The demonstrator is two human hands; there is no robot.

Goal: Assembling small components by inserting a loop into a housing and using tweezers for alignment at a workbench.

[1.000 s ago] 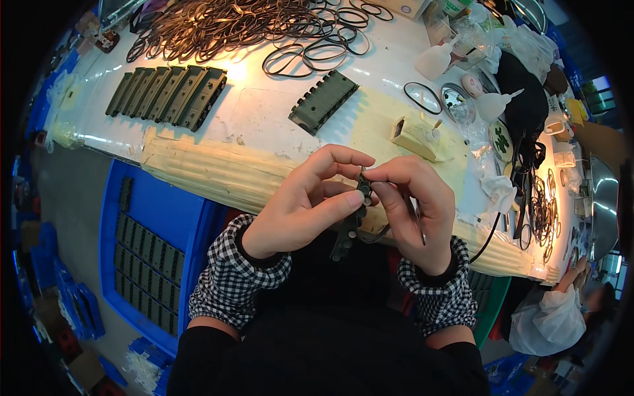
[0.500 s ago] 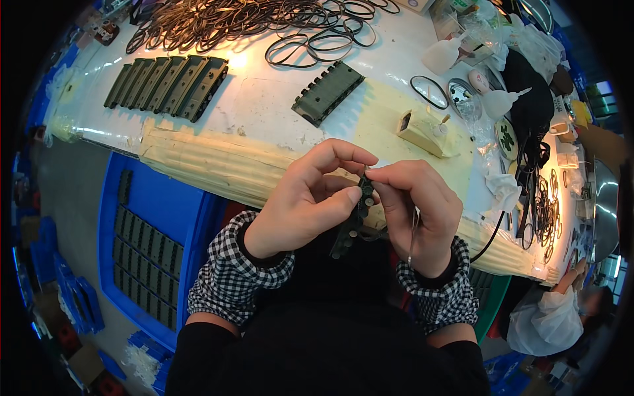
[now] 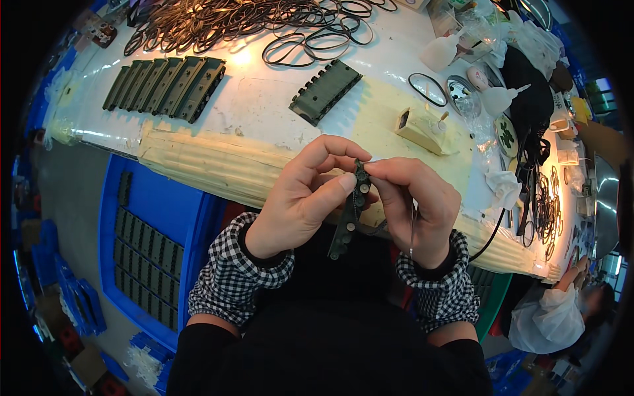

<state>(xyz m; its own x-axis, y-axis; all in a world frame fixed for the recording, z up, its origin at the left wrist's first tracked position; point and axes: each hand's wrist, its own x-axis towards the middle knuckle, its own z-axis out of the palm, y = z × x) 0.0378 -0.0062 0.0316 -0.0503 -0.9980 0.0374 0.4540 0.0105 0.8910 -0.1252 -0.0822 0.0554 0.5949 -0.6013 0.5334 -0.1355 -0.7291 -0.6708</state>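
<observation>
A dark green toy tank hull (image 3: pixel 343 237), with small round wheels along its side, hangs tilted between my hands over the table's near edge. My left hand (image 3: pixel 305 198) is closed round its upper part, the thumb lying against the side. At its top end the thumb and index finger of my right hand (image 3: pixel 417 201) pinch together; what lies between those fingertips is too small to make out. A thin metal tool (image 3: pixel 413 228), perhaps tweezers, runs down along my right palm. Another green hull (image 3: pixel 326 91) lies on the table ahead.
Several more hulls (image 3: pixel 165 86) stand in a row at the far left. Behind them is a heap of black bands (image 3: pixel 218 26). A yellowish block (image 3: pixel 422 131) sits to the right, near white squeeze bottles (image 3: pixel 502 99). A blue tray (image 3: pixel 152 191) of green parts lies lower left.
The hull has swung a little and shows more of its wheeled side. My left thumb has shifted slightly left along it; the right hand keeps its pinch.
</observation>
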